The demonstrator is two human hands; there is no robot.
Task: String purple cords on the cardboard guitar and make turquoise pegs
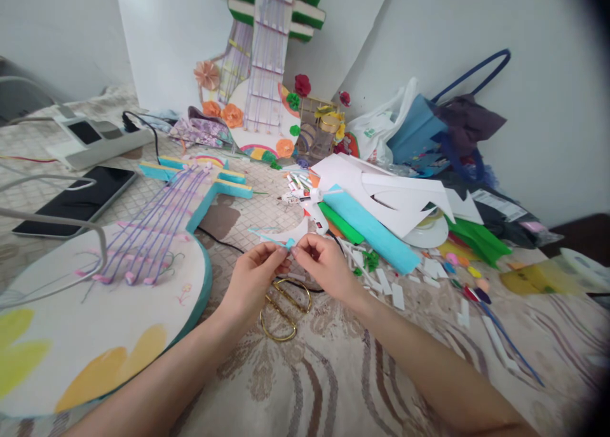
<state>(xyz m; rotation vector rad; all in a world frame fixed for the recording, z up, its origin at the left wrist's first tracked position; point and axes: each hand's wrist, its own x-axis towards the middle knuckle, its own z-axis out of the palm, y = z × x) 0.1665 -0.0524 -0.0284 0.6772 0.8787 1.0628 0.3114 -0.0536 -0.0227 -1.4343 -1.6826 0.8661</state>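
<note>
My left hand and my right hand meet at the middle, fingertips pinched together on a small light-blue paper piece. A thin blue strip runs out from it to the left. Below my hands, gold-handled scissors lie on the patterned tablecloth, their blades hidden. Just beyond my fingers rests a white glue gun. To the left lies a craft guitar with a white face, turquoise sides, purple strings and painted yellow and orange petals.
A second decorated guitar stands upright at the back. Blue crepe paper, white card sheets and scattered scraps cover the right side. A phone, a power strip and grey cables lie left. Bags sit at the back right.
</note>
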